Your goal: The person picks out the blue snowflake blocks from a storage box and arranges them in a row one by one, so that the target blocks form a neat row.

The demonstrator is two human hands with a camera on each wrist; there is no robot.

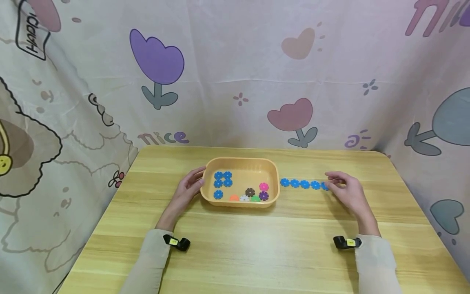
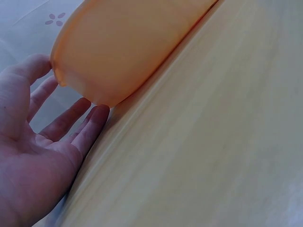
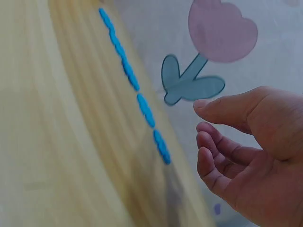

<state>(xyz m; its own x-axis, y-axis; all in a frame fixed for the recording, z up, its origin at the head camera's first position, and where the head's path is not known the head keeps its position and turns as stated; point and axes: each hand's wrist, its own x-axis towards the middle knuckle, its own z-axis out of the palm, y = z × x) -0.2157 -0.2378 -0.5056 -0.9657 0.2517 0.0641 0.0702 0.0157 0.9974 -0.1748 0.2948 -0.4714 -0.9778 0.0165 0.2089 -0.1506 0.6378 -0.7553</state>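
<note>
At the left end of an orange-yellow plastic tray (image 1: 242,161), my left hand (image 1: 188,188) holds the rim and wall, thumb at the rim and fingers against the side. In the left wrist view the fingertips meet the outer wall of the tray (image 2: 128,42). To the right of the tray lies a row of several blue notched plastic discs (image 1: 304,184), flat on the table. My right hand (image 1: 346,192) is at the right end of the row, overlapping the last disc. From the right wrist, the loosely bent fingers (image 3: 215,177) hold nothing and stand apart from the blue discs (image 3: 146,109).
Inside the tray, several blue discs (image 1: 222,179) lie at the left. Pink (image 1: 263,186), purple (image 1: 263,196), brown (image 1: 250,192), green, white and orange discs lie toward its near right side. A patterned curtain (image 1: 227,73) hangs behind the wooden table (image 1: 257,245).
</note>
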